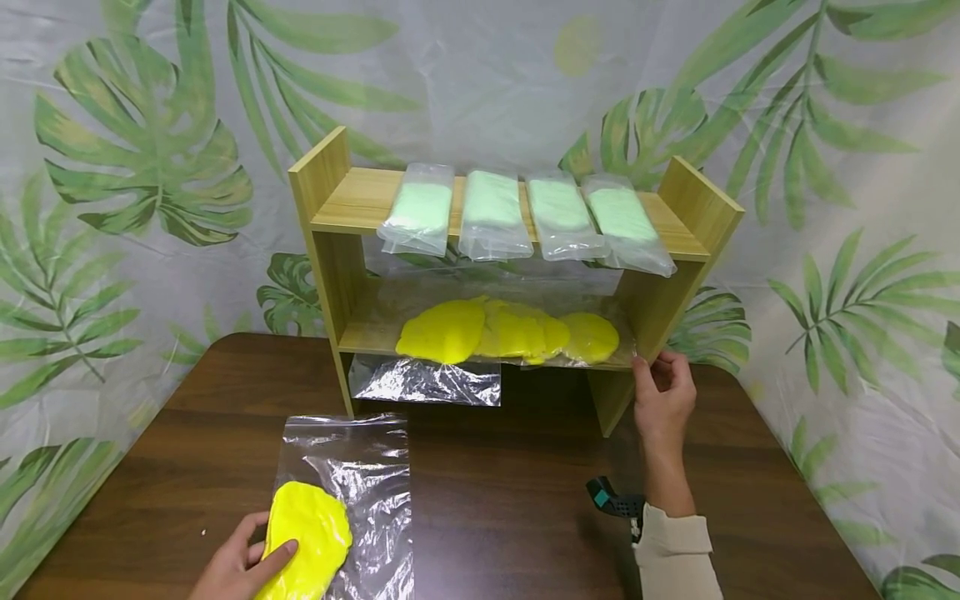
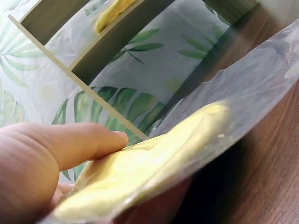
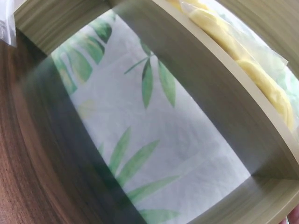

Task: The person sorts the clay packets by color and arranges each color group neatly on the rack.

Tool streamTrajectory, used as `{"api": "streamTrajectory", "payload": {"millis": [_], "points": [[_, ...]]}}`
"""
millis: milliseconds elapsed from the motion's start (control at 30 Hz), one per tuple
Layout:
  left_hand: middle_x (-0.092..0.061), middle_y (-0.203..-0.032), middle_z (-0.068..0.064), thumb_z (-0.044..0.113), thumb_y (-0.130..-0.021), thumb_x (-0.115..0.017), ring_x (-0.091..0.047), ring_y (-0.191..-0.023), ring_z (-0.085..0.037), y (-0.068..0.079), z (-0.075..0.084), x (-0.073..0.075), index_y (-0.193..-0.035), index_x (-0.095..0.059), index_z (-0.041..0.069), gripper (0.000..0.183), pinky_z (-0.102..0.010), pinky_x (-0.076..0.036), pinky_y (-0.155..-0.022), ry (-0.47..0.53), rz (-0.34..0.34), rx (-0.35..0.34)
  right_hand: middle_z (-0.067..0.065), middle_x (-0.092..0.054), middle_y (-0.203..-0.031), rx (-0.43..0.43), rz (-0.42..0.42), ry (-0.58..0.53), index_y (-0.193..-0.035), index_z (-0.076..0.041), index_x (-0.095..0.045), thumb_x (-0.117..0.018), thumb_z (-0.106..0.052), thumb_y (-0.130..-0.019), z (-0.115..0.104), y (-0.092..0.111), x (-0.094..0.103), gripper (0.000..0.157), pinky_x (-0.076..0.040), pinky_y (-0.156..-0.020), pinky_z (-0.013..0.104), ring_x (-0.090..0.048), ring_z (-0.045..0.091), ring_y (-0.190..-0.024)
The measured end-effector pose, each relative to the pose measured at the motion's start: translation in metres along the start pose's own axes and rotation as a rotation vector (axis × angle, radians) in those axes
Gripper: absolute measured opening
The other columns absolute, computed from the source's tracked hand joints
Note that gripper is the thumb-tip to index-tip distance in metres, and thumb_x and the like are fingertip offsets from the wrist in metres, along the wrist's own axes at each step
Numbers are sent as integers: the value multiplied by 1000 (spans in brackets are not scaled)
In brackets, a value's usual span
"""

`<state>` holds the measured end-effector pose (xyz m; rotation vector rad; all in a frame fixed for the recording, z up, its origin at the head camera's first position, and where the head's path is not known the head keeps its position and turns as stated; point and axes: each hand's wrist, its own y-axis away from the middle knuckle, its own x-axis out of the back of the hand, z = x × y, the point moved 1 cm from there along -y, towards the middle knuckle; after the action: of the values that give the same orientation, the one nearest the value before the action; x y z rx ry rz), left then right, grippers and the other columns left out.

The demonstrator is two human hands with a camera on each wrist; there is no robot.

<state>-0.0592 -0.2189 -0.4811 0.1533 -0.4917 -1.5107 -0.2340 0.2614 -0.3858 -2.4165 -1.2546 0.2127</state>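
Note:
My left hand [image 1: 243, 562] holds a clear zip bag [image 1: 382, 517] by its lower left part, thumb on top. Inside lies a flat, soft-looking yellow slab [image 1: 311, 533]; in the left wrist view this yellow slab [image 2: 159, 158] reaches out past my thumb. My right hand [image 1: 667, 396] grips the right side panel of a small wooden shelf [image 1: 678, 292], thumb at the panel's front and fingers outside it. Beside the thumb is the plastic edge of bagged yellow pieces [image 1: 525, 333] on the middle shelf. Only fingertips [image 3: 293, 216] show in the right wrist view's corner.
Several clear bags with pale green slabs [image 1: 491, 200] overhang the top shelf's front. Another clear plastic bag [image 1: 423, 382] is below the middle shelf at the left. A black device [image 1: 615, 500] sits on my right wrist. The shelf stands on a dark wooden table [image 1: 495, 492] before a leaf-patterned cloth [image 1: 487, 92].

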Motion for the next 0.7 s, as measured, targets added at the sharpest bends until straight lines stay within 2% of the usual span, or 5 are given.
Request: {"api": "streamTrajectory", "payload": {"millis": [67,167,267,467,700], "points": [[-69,-86,-17,26,-93,-65,-69,-71,-32,-1,-2,0,-136,-17,-7,72,-41,-57,-64,20,-29,-25,-8,-59,-88,2,-4,-7,-109,3,-60,-66,-16,-91,0,0,0,27,-42,-70,18,-56,7,-83],[-68,-84,-17,19,-95,-60,-69,-72,-32,-1,-4,1,-134,-8,-8,70,-41,-57,-64,53,-72,-53,-6,-59,-87,4,-17,-28,-108,7,-58,-64,-11,-90,-13,4,1,25,-42,-69,17,-55,7,-81],[-68,-84,-17,18,-95,-60,-69,-71,-33,-1,-5,2,-133,-5,-10,73,-41,-57,-64,64,-103,-65,-5,-59,-88,3,-15,-34,-107,7,-58,-64,-10,-90,-12,4,1,25,-42,-69,18,-55,8,-81],[-69,-85,-22,20,-96,-60,-70,-72,-34,-1,-3,4,-139,4,-12,85,-42,-56,-64,56,-208,-88,-8,-59,-88,0,-2,-20,-107,4,-58,-65,-15,-91,1,-1,0,26,-42,-71,19,-56,8,-83],[-69,-91,-23,17,-95,-61,-70,-75,-35,-1,-4,5,-143,11,-5,90,-44,-56,-66,124,-246,-102,-4,-58,-90,-9,-25,-15,-110,7,-58,-63,-10,-91,0,-2,0,26,-42,-69,18,-55,8,-81]]}}
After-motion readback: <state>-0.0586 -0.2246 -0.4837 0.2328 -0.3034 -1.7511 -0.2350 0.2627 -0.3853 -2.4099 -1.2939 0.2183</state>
